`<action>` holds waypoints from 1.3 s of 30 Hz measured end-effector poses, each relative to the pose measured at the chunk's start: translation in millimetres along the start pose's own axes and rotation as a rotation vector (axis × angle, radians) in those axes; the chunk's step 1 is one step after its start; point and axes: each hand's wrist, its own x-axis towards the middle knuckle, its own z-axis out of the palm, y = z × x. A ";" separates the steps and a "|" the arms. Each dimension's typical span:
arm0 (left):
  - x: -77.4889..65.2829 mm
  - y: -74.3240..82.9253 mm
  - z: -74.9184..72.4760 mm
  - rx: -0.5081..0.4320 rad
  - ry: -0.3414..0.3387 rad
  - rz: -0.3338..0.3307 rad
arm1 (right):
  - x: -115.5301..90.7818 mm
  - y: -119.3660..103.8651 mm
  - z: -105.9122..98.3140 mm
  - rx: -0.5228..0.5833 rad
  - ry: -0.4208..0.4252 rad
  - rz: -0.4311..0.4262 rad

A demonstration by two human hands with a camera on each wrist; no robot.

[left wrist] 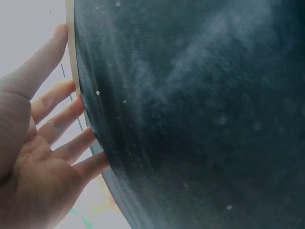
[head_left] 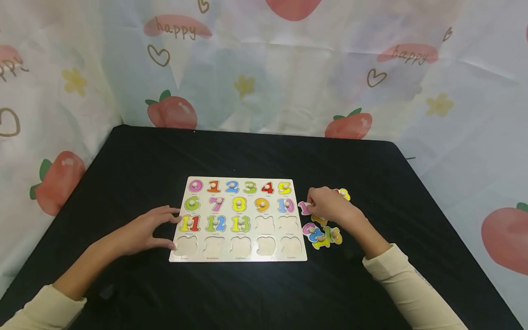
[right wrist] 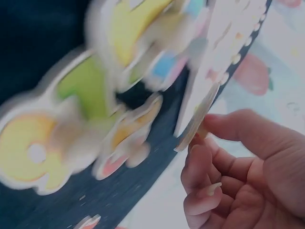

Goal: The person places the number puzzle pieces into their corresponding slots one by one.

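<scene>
On the black cloth lies a wooden number puzzle board (head_left: 253,229), with knobbed number pieces from 0 to 13 in its slots and bare recesses after them. My left hand (head_left: 144,232) rests at the board's left edge, thumb and fingertips touching it, fingers spread; the left wrist view has the same hand (left wrist: 52,157) along the edge. Just right of the board, my right hand (head_left: 330,204) pinches a number piece (head_left: 304,208) showing a pink 1. Edge-on in the right wrist view, this piece (right wrist: 198,119) sits between thumb and fingers; its other digit is hidden.
Several loose number pieces (head_left: 321,238) overlap in a pile right of the board, close below my right hand. Another piece (head_left: 344,194) shows behind that hand. The black table (head_left: 264,153) backs onto a printed fabric curtain (head_left: 268,59).
</scene>
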 end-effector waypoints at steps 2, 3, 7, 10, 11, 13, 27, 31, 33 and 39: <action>-0.4 -0.2 0.0 -0.001 -0.004 -0.006 | -1.0 -9.0 2.3 -0.012 0.003 -0.021; -0.4 -0.3 0.0 -0.002 -0.008 -0.005 | -1.6 -13.5 3.6 -0.015 0.000 -0.036; 0.3 -0.1 -0.7 -0.009 -0.016 -0.001 | -2.0 -32.9 8.8 0.005 -0.048 -0.039; 0.4 -0.1 -1.3 -0.009 -0.012 0.004 | 0.4 -44.9 13.0 0.053 -0.109 -0.025; 0.1 -0.3 -1.2 -0.009 -0.011 0.004 | 1.8 -48.0 14.5 0.064 -0.128 -0.029; -0.4 -0.5 -0.9 -0.006 -0.008 0.002 | 5.0 -52.8 17.8 0.066 -0.148 -0.053; 0.5 0.2 -1.4 0.008 -0.003 0.009 | 18.5 -74.0 29.8 -0.031 -0.107 -0.217; 0.7 0.0 -1.2 0.016 0.004 0.014 | 20.0 -79.0 30.6 -0.022 -0.130 -0.220; 0.6 0.1 -1.3 0.017 0.006 0.013 | 21.1 -80.5 31.3 -0.022 -0.146 -0.215; 0.8 0.8 -2.0 0.011 0.003 0.003 | 22.9 -81.3 34.1 -0.019 -0.156 -0.201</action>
